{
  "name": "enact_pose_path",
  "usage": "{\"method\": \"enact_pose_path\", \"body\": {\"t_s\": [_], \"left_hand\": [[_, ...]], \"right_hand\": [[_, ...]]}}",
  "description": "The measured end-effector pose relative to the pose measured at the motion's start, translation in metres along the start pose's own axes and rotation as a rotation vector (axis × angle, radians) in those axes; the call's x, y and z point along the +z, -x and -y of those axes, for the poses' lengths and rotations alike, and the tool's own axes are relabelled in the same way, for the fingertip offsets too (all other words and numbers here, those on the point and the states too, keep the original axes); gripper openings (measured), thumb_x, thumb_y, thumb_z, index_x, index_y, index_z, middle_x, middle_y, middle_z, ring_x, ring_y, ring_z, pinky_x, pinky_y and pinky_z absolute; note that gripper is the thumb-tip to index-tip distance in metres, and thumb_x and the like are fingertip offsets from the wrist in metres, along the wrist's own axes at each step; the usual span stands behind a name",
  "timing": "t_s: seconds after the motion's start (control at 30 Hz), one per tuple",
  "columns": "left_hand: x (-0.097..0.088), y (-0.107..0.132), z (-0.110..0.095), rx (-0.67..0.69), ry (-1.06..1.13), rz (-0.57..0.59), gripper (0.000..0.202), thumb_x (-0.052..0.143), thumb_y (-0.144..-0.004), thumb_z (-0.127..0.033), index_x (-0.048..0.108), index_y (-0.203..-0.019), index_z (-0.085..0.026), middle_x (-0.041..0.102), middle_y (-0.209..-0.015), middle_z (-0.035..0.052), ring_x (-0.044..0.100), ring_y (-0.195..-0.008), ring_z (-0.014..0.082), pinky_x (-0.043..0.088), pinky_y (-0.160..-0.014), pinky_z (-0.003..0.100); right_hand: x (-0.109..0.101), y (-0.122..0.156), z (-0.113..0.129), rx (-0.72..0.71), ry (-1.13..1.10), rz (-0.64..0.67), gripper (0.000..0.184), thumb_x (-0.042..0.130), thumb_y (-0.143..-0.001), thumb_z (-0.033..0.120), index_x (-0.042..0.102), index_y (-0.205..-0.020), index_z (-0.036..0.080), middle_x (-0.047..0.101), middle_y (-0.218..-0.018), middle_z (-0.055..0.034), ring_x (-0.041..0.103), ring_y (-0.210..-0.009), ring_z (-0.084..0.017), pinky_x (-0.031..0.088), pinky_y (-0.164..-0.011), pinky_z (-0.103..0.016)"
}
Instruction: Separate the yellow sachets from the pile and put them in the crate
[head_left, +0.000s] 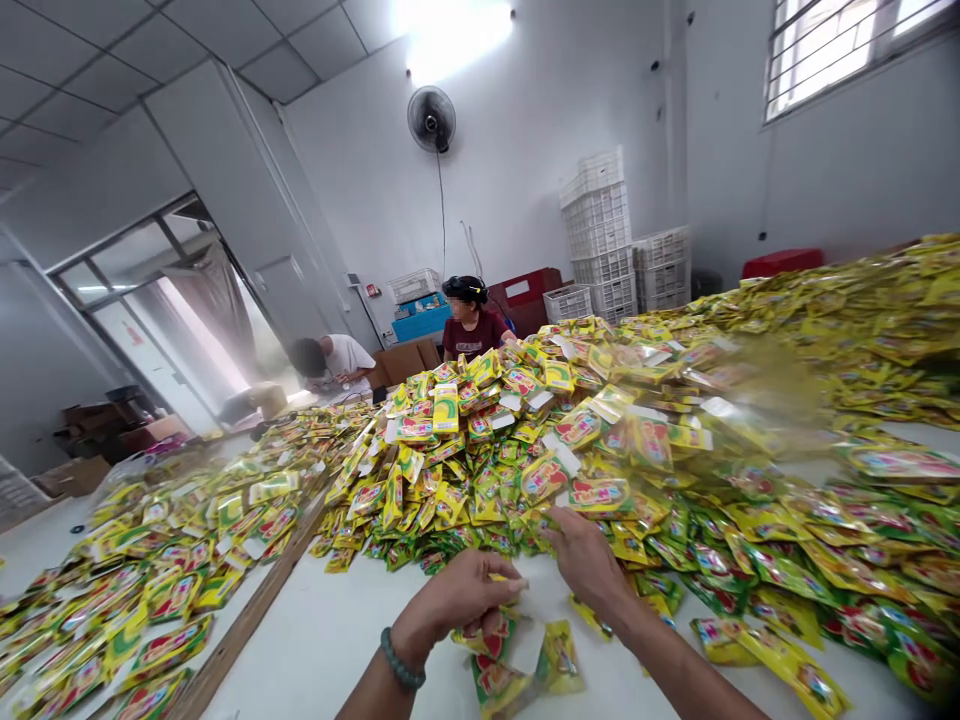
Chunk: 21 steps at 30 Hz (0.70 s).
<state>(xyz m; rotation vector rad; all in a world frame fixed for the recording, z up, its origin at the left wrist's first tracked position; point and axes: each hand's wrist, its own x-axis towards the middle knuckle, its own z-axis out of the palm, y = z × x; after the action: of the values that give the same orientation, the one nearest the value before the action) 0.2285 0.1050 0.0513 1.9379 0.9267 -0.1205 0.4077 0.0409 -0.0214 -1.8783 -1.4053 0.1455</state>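
Observation:
My left hand (469, 595), with a bead bracelet (402, 660) at its wrist, is curled with thumb and fingers closed on a small yellow-green carton (495, 680) with red lettering. A white flap sticks out on the carton's right, and a yellow packet (562, 655) lies beside it. The hand hides much of the carton. At the front edge of the big pile of packets (480, 480), my right hand (589, 560) has its fingers bent down among the yellow packets. What its fingertips grip cannot be made out.
A wooden strip (255, 600) divides the white table (315, 620); more packets (172, 590) lie left of it. Opened cartons lie on the pile. Behind it are a person in a dark red shirt (474, 335), a bent-over person in white (345, 360), and stacked white crates (600, 230).

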Motion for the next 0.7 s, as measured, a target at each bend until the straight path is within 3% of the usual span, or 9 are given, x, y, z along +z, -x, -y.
{"method": "enact_pose_path", "body": {"t_s": [0.07,0.13,0.17,0.27,0.37,0.43,0.57,0.7], "left_hand": [[0.003,-0.014,0.0,0.029,-0.155,-0.178,0.044,0.051,-0.084,-0.05,0.066,-0.108,-0.016,0.058,-0.056,-0.0013,0.049,-0.046,0.0132,0.04,-0.05,0.025],[0.003,-0.029,0.003,0.053,-0.454,-0.414,0.034,0.055,-0.085,-0.04,0.065,-0.108,-0.017,0.068,-0.079,0.0053,0.062,-0.074,0.0198,0.046,-0.07,0.03],[0.004,-0.036,0.005,0.057,-0.603,-0.478,0.03,0.059,-0.083,-0.034,0.065,-0.107,-0.017,0.069,-0.092,0.0082,0.063,-0.089,0.0228,0.046,-0.08,0.032],[0.008,-0.053,0.014,0.035,-0.829,-0.455,0.032,0.066,-0.075,-0.017,0.064,-0.107,-0.014,0.065,-0.114,0.0136,0.057,-0.112,0.0275,0.041,-0.093,0.033],[0.014,-0.063,0.021,-0.023,-0.85,-0.445,0.039,0.061,-0.073,-0.007,0.06,-0.111,-0.011,0.067,-0.107,0.0164,0.06,-0.105,0.0288,0.044,-0.089,0.035],[0.017,-0.065,0.024,-0.04,-0.864,-0.458,0.039,0.055,-0.075,-0.005,0.059,-0.114,-0.011,0.068,-0.102,0.0159,0.062,-0.1,0.0283,0.044,-0.087,0.037],[0.019,-0.062,0.028,0.029,-0.873,-0.471,0.035,0.048,-0.08,-0.008,0.06,-0.112,-0.017,0.062,-0.112,0.0127,0.054,-0.112,0.0258,0.04,-0.095,0.035],[0.022,-0.058,0.034,0.15,-0.767,-0.395,0.033,0.05,-0.077,-0.014,0.063,-0.108,-0.018,0.059,-0.112,0.0102,0.055,-0.108,0.0231,0.042,-0.094,0.032]], "right_hand": [[-0.001,-0.002,-0.004,0.02,-0.032,-0.006,0.027,0.04,-0.085,0.009,0.064,-0.091,0.019,0.064,-0.086,-0.0068,0.063,-0.082,-0.02,0.046,-0.072,-0.027],[-0.001,-0.002,-0.005,0.013,-0.079,0.003,0.033,0.039,-0.083,0.007,0.065,-0.098,0.02,0.064,-0.09,-0.006,0.064,-0.084,-0.019,0.047,-0.073,-0.026],[-0.001,-0.001,-0.004,0.011,-0.1,0.007,0.034,0.04,-0.082,0.007,0.064,-0.102,0.021,0.064,-0.091,-0.0055,0.064,-0.084,-0.018,0.047,-0.074,-0.026],[-0.003,0.002,0.0,0.049,-0.142,0.014,0.027,0.048,-0.081,0.012,0.061,-0.103,0.02,0.067,-0.087,-0.0043,0.065,-0.082,-0.02,0.046,-0.073,-0.027],[-0.003,0.004,0.002,0.067,-0.138,0.024,0.02,0.052,-0.081,0.016,0.059,-0.099,0.02,0.068,-0.089,-0.0047,0.064,-0.084,-0.022,0.045,-0.074,-0.028],[-0.002,0.004,0.001,0.039,-0.094,0.04,0.022,0.05,-0.081,0.012,0.06,-0.099,0.019,0.067,-0.096,-0.0068,0.063,-0.089,-0.022,0.045,-0.078,-0.029],[0.003,0.004,-0.002,0.007,-0.014,0.089,0.033,0.042,-0.082,0.005,0.061,-0.105,0.018,0.065,-0.099,-0.0089,0.062,-0.094,-0.021,0.044,-0.081,-0.027],[0.005,0.004,-0.004,0.039,-0.005,0.092,0.038,0.037,-0.083,0.004,0.06,-0.109,0.018,0.065,-0.098,-0.0094,0.063,-0.091,-0.021,0.044,-0.079,-0.029]]}}
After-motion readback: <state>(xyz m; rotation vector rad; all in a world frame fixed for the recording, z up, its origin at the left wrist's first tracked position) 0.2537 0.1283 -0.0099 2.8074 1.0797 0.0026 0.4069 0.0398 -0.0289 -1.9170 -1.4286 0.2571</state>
